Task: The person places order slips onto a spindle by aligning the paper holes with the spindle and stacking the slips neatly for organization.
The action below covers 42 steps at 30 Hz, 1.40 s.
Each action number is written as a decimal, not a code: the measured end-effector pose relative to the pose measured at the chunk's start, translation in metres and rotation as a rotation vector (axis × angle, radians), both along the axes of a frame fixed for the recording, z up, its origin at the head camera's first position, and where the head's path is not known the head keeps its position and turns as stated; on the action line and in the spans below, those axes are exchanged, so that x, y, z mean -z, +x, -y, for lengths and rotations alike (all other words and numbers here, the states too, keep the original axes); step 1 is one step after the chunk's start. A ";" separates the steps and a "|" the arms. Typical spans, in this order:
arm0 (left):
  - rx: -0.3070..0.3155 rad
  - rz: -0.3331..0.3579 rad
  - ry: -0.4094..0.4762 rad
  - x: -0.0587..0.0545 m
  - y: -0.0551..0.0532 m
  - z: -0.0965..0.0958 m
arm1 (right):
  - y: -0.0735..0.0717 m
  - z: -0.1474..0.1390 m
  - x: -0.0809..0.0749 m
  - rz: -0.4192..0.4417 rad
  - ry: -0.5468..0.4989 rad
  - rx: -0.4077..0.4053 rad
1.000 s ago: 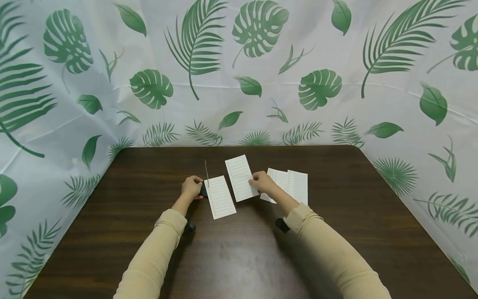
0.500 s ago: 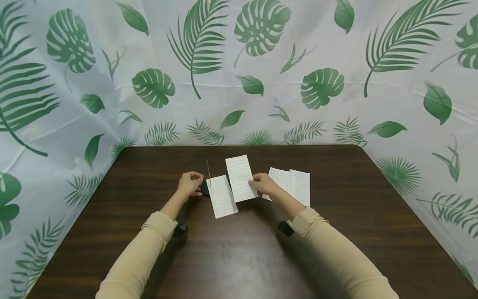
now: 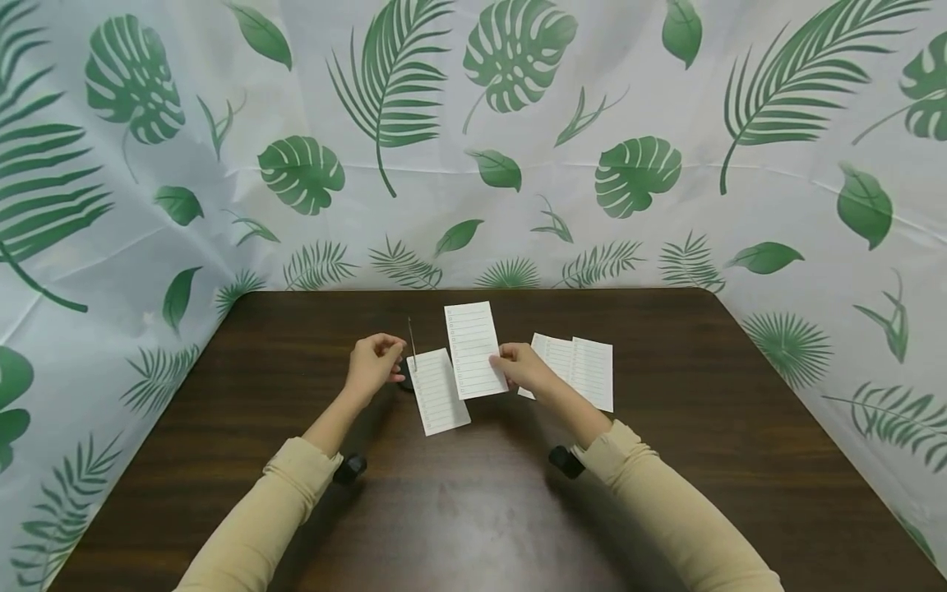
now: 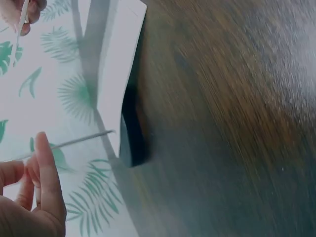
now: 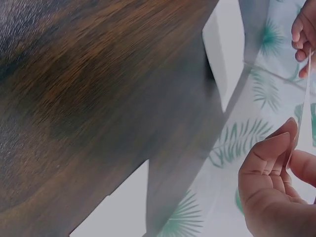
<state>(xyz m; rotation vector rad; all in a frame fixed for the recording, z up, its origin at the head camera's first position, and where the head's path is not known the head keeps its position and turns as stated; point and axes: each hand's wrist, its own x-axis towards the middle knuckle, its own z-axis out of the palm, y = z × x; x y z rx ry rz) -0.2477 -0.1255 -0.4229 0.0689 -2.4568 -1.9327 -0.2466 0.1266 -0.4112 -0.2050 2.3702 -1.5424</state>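
Note:
My right hand (image 3: 524, 366) pinches a white lined card (image 3: 472, 345) by its right edge, holding it up above the table. In the right wrist view that card (image 5: 306, 113) shows nearly edge-on between thumb and fingers. A paper spike (image 3: 411, 337) with a black base (image 4: 133, 143) stands left of centre, its thin rod pointing up. Another lined card (image 3: 441, 399) sits at the foot of the rod and covers most of the base. Just left of the rod is my left hand (image 3: 372, 362), fingers loosely bent with nothing in them.
Two more white lined cards (image 3: 592, 374) lie overlapping on the dark wooden table (image 3: 473, 510), partly behind my right hand. A white curtain (image 3: 547, 173) with green leaf prints rises behind the far edge. A black wrist camera (image 3: 351, 468) hangs at my left wrist.
My left hand has drawn back leftward from the spike's black base, and its fingers have come off it. The card in my right hand has tilted slightly more upright.

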 end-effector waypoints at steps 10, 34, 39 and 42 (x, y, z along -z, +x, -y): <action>0.079 -0.017 0.070 -0.014 0.008 -0.017 | 0.010 0.010 -0.005 -0.064 -0.119 -0.116; -0.020 -0.047 0.130 -0.019 0.014 -0.032 | 0.023 0.022 -0.003 -0.157 -0.060 -0.140; -0.072 -0.087 0.175 -0.022 0.014 -0.029 | 0.025 0.025 -0.005 -0.185 -0.079 -0.156; -0.086 -0.100 0.178 -0.025 0.012 -0.029 | 0.024 0.027 -0.008 -0.176 -0.092 -0.151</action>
